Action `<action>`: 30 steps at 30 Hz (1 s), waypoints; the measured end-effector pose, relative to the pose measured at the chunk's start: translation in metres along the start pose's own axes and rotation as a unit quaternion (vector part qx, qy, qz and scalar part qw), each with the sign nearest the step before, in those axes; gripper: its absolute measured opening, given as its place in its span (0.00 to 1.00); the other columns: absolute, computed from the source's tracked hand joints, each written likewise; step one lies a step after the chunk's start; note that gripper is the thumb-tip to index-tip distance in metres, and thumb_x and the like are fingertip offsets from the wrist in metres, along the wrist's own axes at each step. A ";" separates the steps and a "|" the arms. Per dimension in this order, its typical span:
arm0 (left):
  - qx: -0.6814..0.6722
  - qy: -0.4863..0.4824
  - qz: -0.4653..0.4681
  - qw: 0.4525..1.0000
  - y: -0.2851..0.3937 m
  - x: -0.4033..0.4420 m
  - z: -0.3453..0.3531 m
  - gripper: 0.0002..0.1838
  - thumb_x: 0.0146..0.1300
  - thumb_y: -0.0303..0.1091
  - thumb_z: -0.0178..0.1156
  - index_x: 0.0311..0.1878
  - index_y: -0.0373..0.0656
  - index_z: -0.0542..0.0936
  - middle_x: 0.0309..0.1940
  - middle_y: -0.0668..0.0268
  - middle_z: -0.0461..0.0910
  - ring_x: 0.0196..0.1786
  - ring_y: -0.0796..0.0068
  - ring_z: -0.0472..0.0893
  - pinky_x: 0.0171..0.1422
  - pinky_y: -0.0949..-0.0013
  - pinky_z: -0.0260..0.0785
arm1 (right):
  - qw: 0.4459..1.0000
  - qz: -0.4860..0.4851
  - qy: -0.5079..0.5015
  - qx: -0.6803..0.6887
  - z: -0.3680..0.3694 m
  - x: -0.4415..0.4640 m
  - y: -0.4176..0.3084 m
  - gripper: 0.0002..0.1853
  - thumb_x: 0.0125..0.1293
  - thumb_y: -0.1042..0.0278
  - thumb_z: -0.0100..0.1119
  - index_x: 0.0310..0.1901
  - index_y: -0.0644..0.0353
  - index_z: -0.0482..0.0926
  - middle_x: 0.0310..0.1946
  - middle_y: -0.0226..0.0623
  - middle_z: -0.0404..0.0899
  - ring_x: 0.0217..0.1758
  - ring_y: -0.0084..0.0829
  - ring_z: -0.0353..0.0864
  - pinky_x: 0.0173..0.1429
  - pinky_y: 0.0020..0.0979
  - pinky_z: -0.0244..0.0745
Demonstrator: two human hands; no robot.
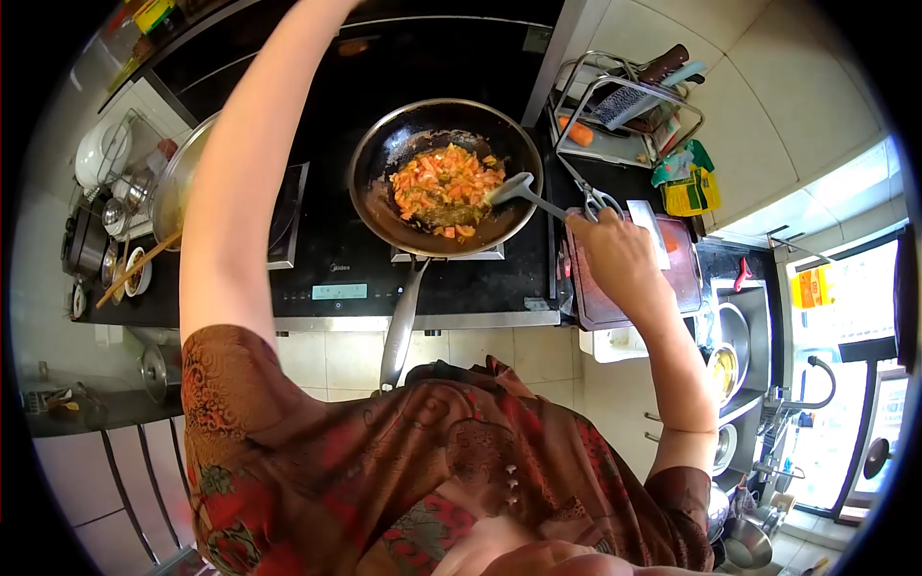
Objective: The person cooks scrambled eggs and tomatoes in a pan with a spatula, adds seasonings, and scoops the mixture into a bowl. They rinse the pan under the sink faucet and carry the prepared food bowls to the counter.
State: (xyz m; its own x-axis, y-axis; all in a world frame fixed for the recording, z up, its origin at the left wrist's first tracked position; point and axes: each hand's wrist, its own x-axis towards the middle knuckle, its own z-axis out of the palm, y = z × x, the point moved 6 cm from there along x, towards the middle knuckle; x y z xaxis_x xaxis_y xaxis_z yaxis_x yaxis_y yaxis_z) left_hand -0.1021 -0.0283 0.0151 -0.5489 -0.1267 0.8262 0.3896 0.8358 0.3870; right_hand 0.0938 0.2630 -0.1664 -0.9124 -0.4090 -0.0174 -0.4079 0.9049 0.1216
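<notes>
My right hand (622,252) is closed around the handle of a grey spatula (519,189). The spatula's head rests inside a dark wok (384,226), against the cooked chopped tomatoes (442,182). The wok sits on the black stove, its long metal handle pointing toward my body. Beside my right hand lie scissors (600,202) and a wide metal blade (649,233), above a reddish-brown cutting board (615,302). My left arm (254,163) stretches up past the left side of the wok, and its hand lies beyond the top edge of the view.
A knife rack (629,144) holding knives stands at the back right, near a yellow-and-green packet (690,182). Left of my arm are a large pan (182,182), wooden chopsticks (139,269) and small bowls. A sink (759,336) with basins is at the right.
</notes>
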 end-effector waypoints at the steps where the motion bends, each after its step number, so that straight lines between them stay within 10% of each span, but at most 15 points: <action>1: -0.037 -0.030 0.022 0.999 0.021 -0.032 -0.023 0.49 0.52 0.48 0.69 0.68 0.28 0.57 0.62 0.40 0.66 0.66 0.49 0.68 0.68 0.62 0.62 | 1.000 -0.002 0.000 0.000 0.012 0.009 0.000 0.18 0.54 0.79 0.57 0.48 0.56 0.76 0.34 0.43 0.78 0.35 0.39 0.83 0.36 0.34 0.79; 8: -0.270 -0.289 -0.204 0.895 -0.035 -0.269 -0.083 0.29 0.60 0.37 0.65 0.61 0.33 0.71 0.52 0.53 0.79 0.54 0.65 0.79 0.61 0.64 0.70 | 0.982 -0.031 0.151 0.108 0.043 0.075 -0.018 0.15 0.60 0.74 0.53 0.48 0.54 0.79 0.31 0.46 0.78 0.34 0.45 0.82 0.36 0.41 0.78; 11: -0.323 -0.398 -0.485 0.709 -0.052 -0.387 -0.096 0.25 0.66 0.43 0.59 0.59 0.36 0.72 0.50 0.56 0.79 0.51 0.68 0.80 0.59 0.62 0.71 | 0.979 -0.025 0.174 0.099 0.047 0.100 -0.028 0.12 0.57 0.76 0.54 0.43 0.57 0.79 0.30 0.46 0.79 0.34 0.44 0.83 0.35 0.39 0.79; 16: -0.533 -0.379 -0.652 0.384 0.009 -0.457 -0.088 0.23 0.74 0.48 0.43 0.62 0.40 0.66 0.48 0.51 0.79 0.41 0.61 0.83 0.41 0.62 0.81 | 0.993 -0.058 0.070 0.077 0.076 0.090 -0.067 0.17 0.59 0.74 0.52 0.51 0.54 0.78 0.33 0.49 0.79 0.35 0.44 0.83 0.38 0.39 0.80; 19: -0.532 -0.388 -0.629 0.414 0.012 -0.469 -0.075 0.25 0.73 0.49 0.44 0.63 0.39 0.66 0.38 0.54 0.81 0.21 0.75 0.76 0.22 0.69 0.74 | 0.994 -0.029 0.051 0.095 0.045 0.042 -0.063 0.18 0.59 0.74 0.51 0.52 0.54 0.77 0.33 0.48 0.79 0.34 0.44 0.83 0.37 0.39 0.79; 29: -0.499 -0.382 -0.621 0.468 0.014 -0.475 -0.062 0.29 0.72 0.54 0.43 0.65 0.39 0.66 0.35 0.63 0.81 0.17 0.84 0.68 0.18 0.78 0.60 | 0.910 0.258 0.083 0.314 0.111 -0.085 0.016 0.14 0.66 0.60 0.53 0.46 0.60 0.76 0.35 0.47 0.79 0.35 0.49 0.81 0.42 0.43 0.77; 30: -0.487 -0.377 -0.630 0.473 0.019 -0.471 -0.065 0.31 0.72 0.56 0.42 0.65 0.39 0.66 0.36 0.64 0.81 0.18 0.84 0.70 0.21 0.79 0.62 | 0.961 0.179 0.165 0.129 0.108 -0.117 0.044 0.10 0.64 0.63 0.53 0.32 0.61 0.78 0.26 0.45 0.79 0.34 0.41 0.83 0.36 0.38 0.78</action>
State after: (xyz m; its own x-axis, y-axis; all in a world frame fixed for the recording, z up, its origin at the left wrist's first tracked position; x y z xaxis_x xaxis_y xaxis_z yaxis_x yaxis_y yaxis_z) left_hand 0.2120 0.0129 -0.3405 -0.7635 0.3372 -0.5508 -0.6442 -0.3375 0.6863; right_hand 0.1793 0.3633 -0.2662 -0.9525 -0.0430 0.3014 -0.1040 0.9764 -0.1894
